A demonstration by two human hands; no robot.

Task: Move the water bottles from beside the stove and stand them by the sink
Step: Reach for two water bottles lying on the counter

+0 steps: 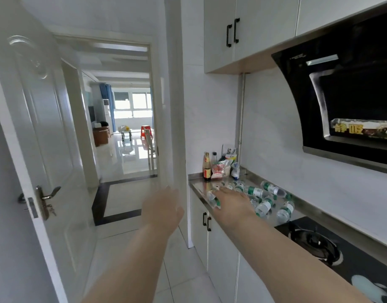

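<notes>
Several small clear water bottles (263, 207) with green labels lie on their sides on the steel counter (199, 185), between the black gas stove (315, 241) and the end wall. My right hand (230, 202) reaches over the near bottles and lies on top of them; one bottle (214, 199) shows beneath its fingers. Whether the fingers curl round a bottle is hidden by the back of the hand. My left hand (163, 207) hovers in the air left of the counter's end, fingers straight and holding nothing. The sink is not in view.
A soy sauce bottle (207, 166), another bottle and food packets (221, 168) stand at the counter's far end. A black range hood (350, 95) hangs over the stove. White cabinets (221, 254) sit below. An open white door (35, 149) is at left, a hallway beyond.
</notes>
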